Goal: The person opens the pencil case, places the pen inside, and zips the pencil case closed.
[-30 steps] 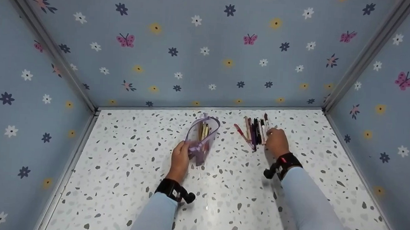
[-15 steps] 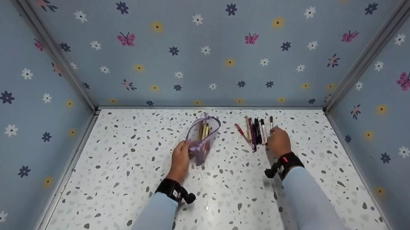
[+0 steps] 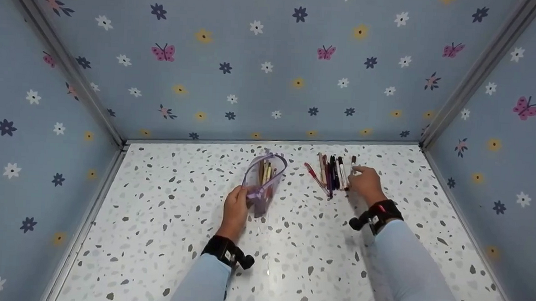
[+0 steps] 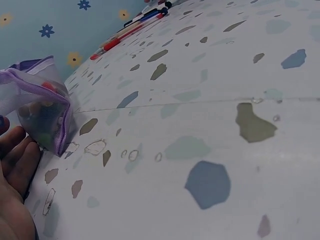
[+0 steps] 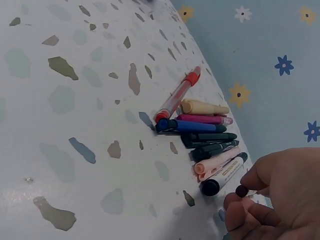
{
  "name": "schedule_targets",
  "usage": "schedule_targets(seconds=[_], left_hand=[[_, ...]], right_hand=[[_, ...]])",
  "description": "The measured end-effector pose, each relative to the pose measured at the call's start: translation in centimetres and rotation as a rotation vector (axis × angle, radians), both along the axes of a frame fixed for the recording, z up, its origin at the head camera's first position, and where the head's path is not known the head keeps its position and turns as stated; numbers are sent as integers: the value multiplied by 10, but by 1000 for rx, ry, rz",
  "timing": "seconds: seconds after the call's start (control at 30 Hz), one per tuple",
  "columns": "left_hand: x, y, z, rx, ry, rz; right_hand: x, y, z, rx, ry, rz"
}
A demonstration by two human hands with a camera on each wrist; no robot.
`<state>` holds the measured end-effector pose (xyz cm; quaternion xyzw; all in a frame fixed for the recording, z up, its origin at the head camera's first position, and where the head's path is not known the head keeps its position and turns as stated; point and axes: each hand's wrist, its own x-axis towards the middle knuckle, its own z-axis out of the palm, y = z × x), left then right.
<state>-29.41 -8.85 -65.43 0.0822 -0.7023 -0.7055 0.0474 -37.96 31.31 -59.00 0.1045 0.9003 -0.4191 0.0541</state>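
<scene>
A see-through pouch with purple trim (image 3: 262, 191) lies with its mouth spread, several pens and markers inside. My left hand (image 3: 235, 211) grips its near-left edge; in the left wrist view only part of that hand (image 4: 17, 170) shows beside the mesh. At the right end of a row of pens (image 3: 332, 174), my right hand (image 3: 366, 183) pinches a dark-tipped pen (image 3: 353, 160). Its dark round end (image 5: 242, 191) sits between thumb and fingers in the right wrist view, most of its body hidden. A white marker with a black cap (image 5: 225, 175) lies right beside those fingers.
A red pen (image 5: 178, 95) lies slanted at the row's left end. Blue, dark, pink and beige pens fill the row. The speckled white tabletop (image 3: 289, 261) meets flowered blue panels (image 3: 271, 86) at the back and both sides.
My right hand has drawn the dark-tipped pen a little to the right, apart from the row, and the pen has turned straighter. The left hand and the pouch stay in place.
</scene>
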Motion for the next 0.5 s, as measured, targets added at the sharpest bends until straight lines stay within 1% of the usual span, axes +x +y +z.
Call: schedule_targets(seconds=[0.13, 0.23, 0.3, 0.33, 0.4, 0.43, 0.5], left_hand=[[1, 2, 0, -26, 15, 6], [1, 4, 0, 8, 20, 20], [0, 7, 3, 30, 19, 41], [0, 8, 5, 36, 16, 48], [-1, 10, 12, 25, 0, 66], [-2, 11, 17, 4, -3, 73], [-4, 14, 25, -56, -2, 66]], right_hand=[[2, -11, 10, -55, 24, 9], [8, -27, 23, -122, 15, 50], [13, -40, 32, -155, 10, 95], [15, -47, 36, -167, 8, 122], [18, -60, 46, -183, 1, 169], [20, -67, 51, -183, 5, 195], [23, -80, 59, -198, 4, 248]])
